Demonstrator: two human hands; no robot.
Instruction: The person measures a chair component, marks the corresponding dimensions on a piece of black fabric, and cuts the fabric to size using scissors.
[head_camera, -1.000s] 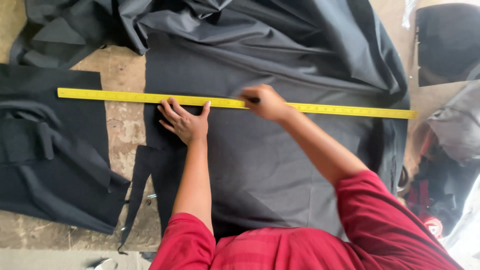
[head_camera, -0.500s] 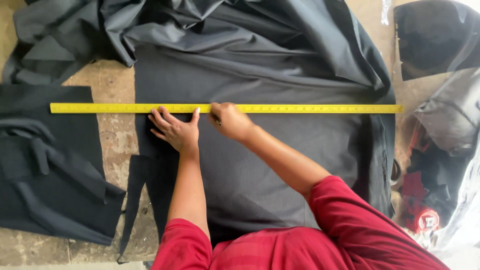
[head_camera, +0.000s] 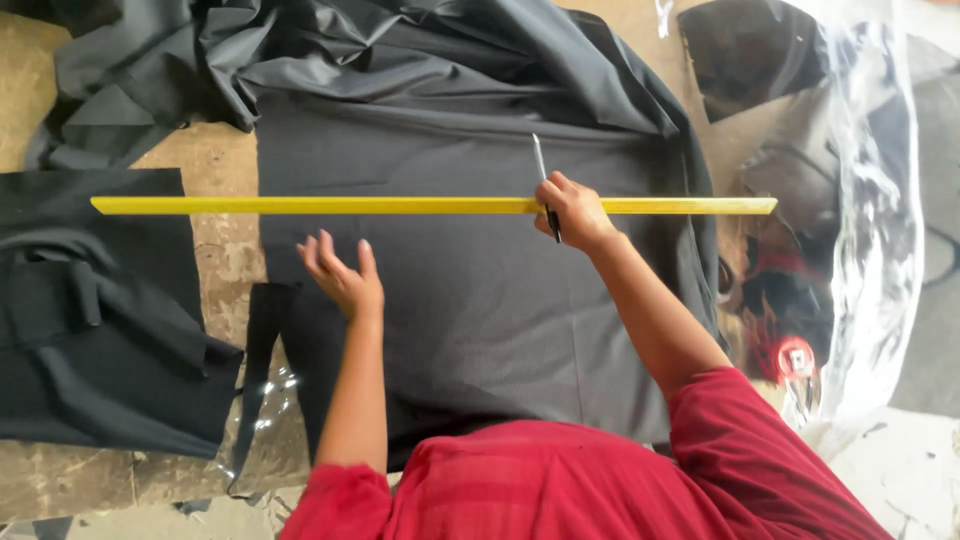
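A long yellow ruler (head_camera: 300, 205) stretches across dark grey fabric (head_camera: 480, 320) spread on a worn wooden table. It looks tilted on its edge, lifted off the cloth. My right hand (head_camera: 572, 212) grips the ruler near its right part together with a thin pen-like marker (head_camera: 541, 172) that sticks up past my fingers. My left hand (head_camera: 342, 275) hovers just below the ruler, fingers spread, holding nothing.
Bunched dark fabric (head_camera: 330, 60) lies at the far side. Folded black cloth pieces (head_camera: 95, 320) sit at the left on the table (head_camera: 215, 160). A clear plastic bag (head_camera: 860, 200) with dark items is at the right. A narrow cloth strip (head_camera: 258, 370) hangs near my left arm.
My left hand has lifted off the ruler and drawn back. My right hand slid right along the ruler and now holds it, tipped on edge, with the marker pointing up.
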